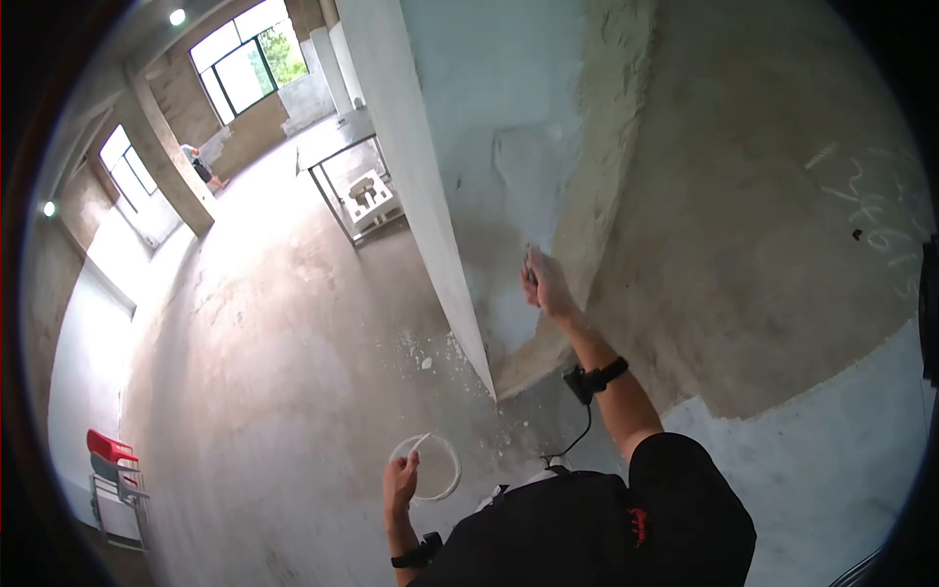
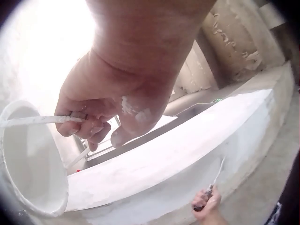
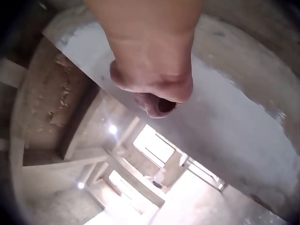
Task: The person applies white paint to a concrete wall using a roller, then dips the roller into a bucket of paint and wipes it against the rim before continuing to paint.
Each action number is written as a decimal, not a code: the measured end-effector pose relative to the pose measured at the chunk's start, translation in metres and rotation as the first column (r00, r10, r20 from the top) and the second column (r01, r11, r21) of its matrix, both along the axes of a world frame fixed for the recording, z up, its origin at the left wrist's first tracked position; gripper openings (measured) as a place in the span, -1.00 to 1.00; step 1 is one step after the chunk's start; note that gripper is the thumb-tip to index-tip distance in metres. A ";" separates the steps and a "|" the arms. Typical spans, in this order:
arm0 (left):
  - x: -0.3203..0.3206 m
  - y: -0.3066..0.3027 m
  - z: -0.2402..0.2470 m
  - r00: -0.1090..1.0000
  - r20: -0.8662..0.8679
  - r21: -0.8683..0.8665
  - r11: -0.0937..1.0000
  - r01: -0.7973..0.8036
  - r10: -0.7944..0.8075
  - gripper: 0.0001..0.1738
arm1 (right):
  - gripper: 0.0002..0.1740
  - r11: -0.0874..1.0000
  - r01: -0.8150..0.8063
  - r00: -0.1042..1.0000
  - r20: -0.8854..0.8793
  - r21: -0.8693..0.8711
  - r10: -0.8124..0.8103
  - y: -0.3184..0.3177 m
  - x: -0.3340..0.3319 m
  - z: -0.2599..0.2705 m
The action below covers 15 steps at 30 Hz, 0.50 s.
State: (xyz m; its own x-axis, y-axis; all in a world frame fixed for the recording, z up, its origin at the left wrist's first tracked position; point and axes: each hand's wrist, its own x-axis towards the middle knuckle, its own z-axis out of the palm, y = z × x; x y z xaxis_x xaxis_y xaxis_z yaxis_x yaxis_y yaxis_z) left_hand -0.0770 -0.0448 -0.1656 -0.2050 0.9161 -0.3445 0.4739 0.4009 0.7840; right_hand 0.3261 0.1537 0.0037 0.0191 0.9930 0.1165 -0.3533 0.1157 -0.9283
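My left hand holds a white bucket by its handle, fingers curled round it. In the left wrist view the bucket hangs tilted at the left, its inside pale and smeared along the rim. White paste marks the left hand near the thumb. Raised at the wall, my right hand grips a plastering trowel. Its thin blade shows edge-on close to the wall in the left wrist view. In the right wrist view the right hand hides the blade, and a dark handle end pokes out.
A wall corner edge runs down beside the work. White crumbs lie on the floor below it. Further back stand a metal-framed table and a person. Red and grey chairs stand at far left.
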 end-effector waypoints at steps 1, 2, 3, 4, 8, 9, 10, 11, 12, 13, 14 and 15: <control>0.003 0.000 0.005 1.000 -0.007 0.013 1.000 -0.006 0.006 -0.54 | -0.47 0.999 -0.001 1.000 0.026 0.046 -0.001 0.005 0.006 0.023; 0.006 0.001 0.007 1.000 -0.012 0.027 1.000 -0.014 0.014 -0.55 | -0.46 0.996 0.003 0.999 0.049 0.091 -0.007 0.010 0.009 0.046; 0.005 0.003 0.004 1.000 0.000 0.023 0.999 -0.025 0.025 -0.55 | -0.44 0.991 0.004 0.997 0.073 0.132 -0.014 0.014 0.013 0.068; 0.005 0.004 0.004 1.000 -0.003 0.035 0.999 -0.024 0.025 -0.55 | -0.44 0.990 -0.005 0.998 0.061 0.143 -0.003 0.019 0.016 0.089; 0.010 0.010 0.018 0.998 -0.061 0.013 1.000 0.002 -0.001 -0.42 | -0.46 0.981 -0.075 0.997 0.023 0.177 0.073 0.031 0.029 0.182; 0.012 0.009 0.023 0.998 -0.058 0.027 1.000 0.004 -0.002 -0.42 | -0.45 0.976 -0.082 0.997 0.018 0.202 0.080 0.035 0.032 0.198; 0.013 0.009 0.027 0.999 -0.054 0.039 0.999 0.005 -0.003 -0.42 | -0.45 0.970 -0.089 0.996 0.013 0.224 0.088 0.038 0.033 0.205; 0.014 0.011 0.029 0.999 -0.054 0.040 0.999 0.002 0.000 -0.42 | -0.45 0.970 -0.091 0.996 0.013 0.226 0.090 0.039 0.032 0.205; 0.015 0.011 0.032 0.999 -0.036 0.034 0.999 0.002 0.000 -0.43 | -0.45 0.964 -0.093 0.996 0.034 0.249 0.087 0.039 0.032 0.205; 0.016 0.009 0.033 1.000 -0.020 0.025 1.000 0.000 0.000 -0.43 | -0.44 0.958 -0.096 0.995 0.052 0.269 0.085 0.040 0.031 0.203; 0.014 0.006 0.032 1.000 -0.023 0.022 1.000 -0.004 0.004 -0.43 | -0.44 0.959 -0.099 0.995 0.049 0.267 0.089 0.040 0.031 0.192; 0.014 0.007 0.031 1.000 0.019 0.025 1.000 -0.006 0.006 -0.48 | -0.45 0.970 -0.115 0.993 0.040 0.214 0.109 0.040 0.033 0.172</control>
State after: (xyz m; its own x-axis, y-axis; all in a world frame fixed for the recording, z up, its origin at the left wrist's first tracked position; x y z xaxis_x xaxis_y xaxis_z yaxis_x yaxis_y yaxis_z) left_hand -0.0629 -0.0375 -0.1345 -0.2038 0.9233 -0.3255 0.4563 0.3837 0.8029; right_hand 0.3589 0.1940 0.1753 -0.0966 0.9401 0.3270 -0.3501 0.2755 -0.8953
